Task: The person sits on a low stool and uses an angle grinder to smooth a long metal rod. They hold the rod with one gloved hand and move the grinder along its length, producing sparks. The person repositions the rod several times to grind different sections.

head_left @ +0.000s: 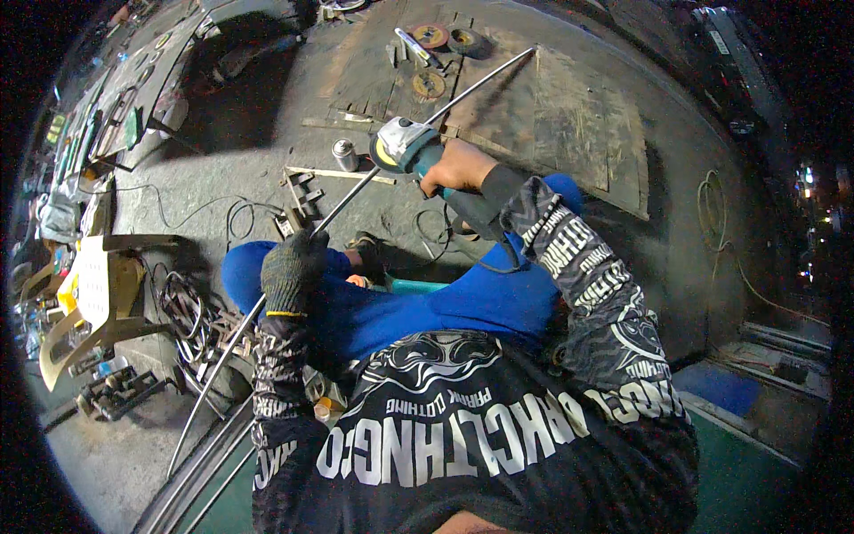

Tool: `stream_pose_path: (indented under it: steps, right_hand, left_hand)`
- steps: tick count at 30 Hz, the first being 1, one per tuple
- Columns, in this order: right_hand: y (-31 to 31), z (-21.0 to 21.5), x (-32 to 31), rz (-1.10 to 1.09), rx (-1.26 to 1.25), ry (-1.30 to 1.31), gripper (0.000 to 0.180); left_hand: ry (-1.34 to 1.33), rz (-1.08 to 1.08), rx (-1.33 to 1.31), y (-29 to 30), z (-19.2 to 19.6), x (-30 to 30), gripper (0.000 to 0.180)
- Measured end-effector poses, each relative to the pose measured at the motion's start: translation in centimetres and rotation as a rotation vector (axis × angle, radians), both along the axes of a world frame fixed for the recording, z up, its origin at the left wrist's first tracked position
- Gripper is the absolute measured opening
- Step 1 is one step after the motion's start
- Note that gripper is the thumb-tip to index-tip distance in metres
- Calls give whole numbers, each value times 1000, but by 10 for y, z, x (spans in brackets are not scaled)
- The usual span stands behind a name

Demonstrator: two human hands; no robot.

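Note:
A long thin metal rod (pixel 347 198) runs slantwise from beside my left hip up to a wooden board at the far side. My left hand (pixel 293 272), in a dark knit glove, is closed around it near my left knee. Bare-fingered, my right hand (pixel 458 169) grips a teal angle grinder (pixel 427 158) with a silver-grey head. The grinder's yellowish disc (pixel 383 151) lies against or right beside the rod; contact cannot be made out. From the tool's rear a dark cord (pixel 503 267) hangs over my blue trouser leg.
A spray can (pixel 344 155) stands left of the grinder. Worn discs (pixel 429 84) and a marker (pixel 416 46) lie on the wooden board (pixel 587 125). At left are a plastic chair (pixel 102 289), coiled cables (pixel 181 307) and metal parts (pixel 120 392). More rods (pixel 200 472) lie at lower left.

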State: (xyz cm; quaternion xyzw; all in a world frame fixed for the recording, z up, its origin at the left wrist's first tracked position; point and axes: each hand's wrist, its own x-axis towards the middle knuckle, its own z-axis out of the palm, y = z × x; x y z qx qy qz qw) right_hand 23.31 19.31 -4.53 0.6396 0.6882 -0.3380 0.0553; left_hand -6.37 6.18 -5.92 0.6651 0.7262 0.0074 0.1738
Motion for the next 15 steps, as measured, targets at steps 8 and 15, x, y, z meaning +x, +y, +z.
stream_pose_path:
  steps: [8, 15]
  right_hand:
    - [46, -1, 46, -134, -126, 22, 61]
    - [73, -17, 94, -80, -38, 41, 40]
  left_hand:
    - [-12, -17, 56, 18, -16, -12, 29]
    - [78, -51, 57, 8, -17, -13, 25]
